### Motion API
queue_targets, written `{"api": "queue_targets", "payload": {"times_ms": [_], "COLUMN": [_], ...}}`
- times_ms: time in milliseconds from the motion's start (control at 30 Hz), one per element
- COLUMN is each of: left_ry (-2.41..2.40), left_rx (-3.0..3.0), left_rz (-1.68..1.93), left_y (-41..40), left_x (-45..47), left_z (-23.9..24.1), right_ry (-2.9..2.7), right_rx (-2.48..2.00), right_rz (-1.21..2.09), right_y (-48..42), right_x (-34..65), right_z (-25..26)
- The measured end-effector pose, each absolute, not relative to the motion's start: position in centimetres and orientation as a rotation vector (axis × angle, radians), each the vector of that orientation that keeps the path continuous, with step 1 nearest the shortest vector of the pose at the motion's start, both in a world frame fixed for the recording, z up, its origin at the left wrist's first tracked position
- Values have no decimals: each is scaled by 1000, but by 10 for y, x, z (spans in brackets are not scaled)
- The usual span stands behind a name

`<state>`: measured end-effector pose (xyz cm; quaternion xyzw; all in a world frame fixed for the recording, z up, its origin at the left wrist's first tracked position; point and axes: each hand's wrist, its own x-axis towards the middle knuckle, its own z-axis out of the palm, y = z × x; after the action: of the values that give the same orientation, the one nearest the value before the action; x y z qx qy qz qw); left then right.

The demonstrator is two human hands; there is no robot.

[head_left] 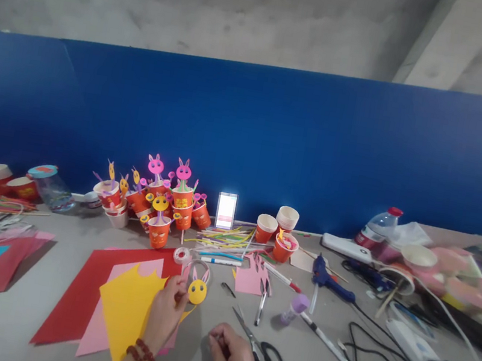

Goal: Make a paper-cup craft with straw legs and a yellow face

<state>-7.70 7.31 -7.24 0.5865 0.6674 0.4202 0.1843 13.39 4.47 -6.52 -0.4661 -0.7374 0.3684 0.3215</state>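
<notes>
My left hand [166, 310], with a beaded bracelet at the wrist, pinches the left edge of a yellow paper rabbit face [197, 291]. The face is round, with stick-on eyes and pink-and-white ears. Beneath that hand lie yellow paper [127, 303], pink paper [94, 328] and red paper [71, 300]. My right hand [235, 359] rests low at the table's front, fingers curled and pressed together. Whatever its fingertips hold, if anything, is too small to make out. Black-handled scissors [260, 345] lie just right of it, partly behind the hand.
Decorated red paper cups [158, 233] cluster at the back left. A tape roll [182, 255], a glue stick [295, 309], markers and pipe cleaners [225, 238] lie mid-table. Right are a blue glue gun [332, 283], its cable and a power strip [420, 349]. A blue partition [248, 133] stands behind.
</notes>
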Motion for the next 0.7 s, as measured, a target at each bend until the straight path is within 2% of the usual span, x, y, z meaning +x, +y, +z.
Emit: {"api": "queue_targets", "payload": {"times_ms": [333,700], "left_ry": [1895,1942], "left_rx": [1740,2124], "left_rz": [1089,733], "left_y": [70,79], "left_x": [-81,-80], "left_z": [-51,-34], "right_ry": [-1939,-1891], "right_rx": [-1236,-1226], "right_rz": [977,976], "right_y": [44,42], "right_x": [135,134], "right_z": [-70,-65]}}
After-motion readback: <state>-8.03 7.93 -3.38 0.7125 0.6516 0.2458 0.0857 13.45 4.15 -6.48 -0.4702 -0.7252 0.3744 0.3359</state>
